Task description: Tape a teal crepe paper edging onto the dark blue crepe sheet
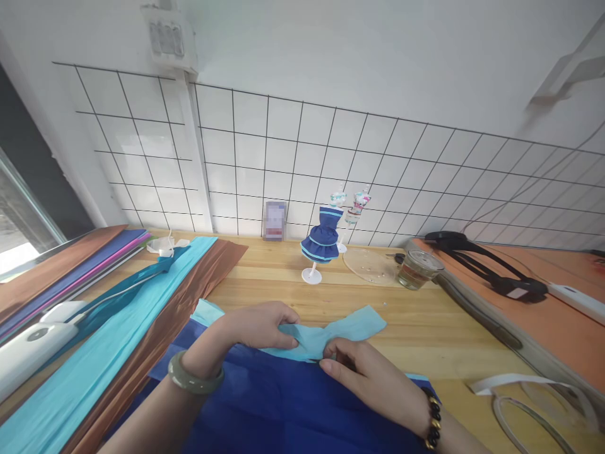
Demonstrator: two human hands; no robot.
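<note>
A light blue strip [363,321] of thin, crinkled material, paper or cloth, runs along the top edge of a large dark blue sheet [278,403]. My left hand [258,325] wears a bangle and pinches the strip between thumb and fingers. To its right, my right hand [366,372], with a beaded bracelet, has its thumb and fingers closed on the strip near the sheet's edge. The strip's free end sticks out past my right hand. Behind them, a small blue ruffled dress [322,239] with light blue trim hangs on a white miniature stand [312,275].
Left lie long turquoise [113,334] and brown [189,302] sheets and a white power strip [35,347]. A glass jar [418,269], a clear round plate [366,265], a black strap-like device [486,265] and a white ribbon coil [520,381] are at right. A phone [275,222] leans against the wall.
</note>
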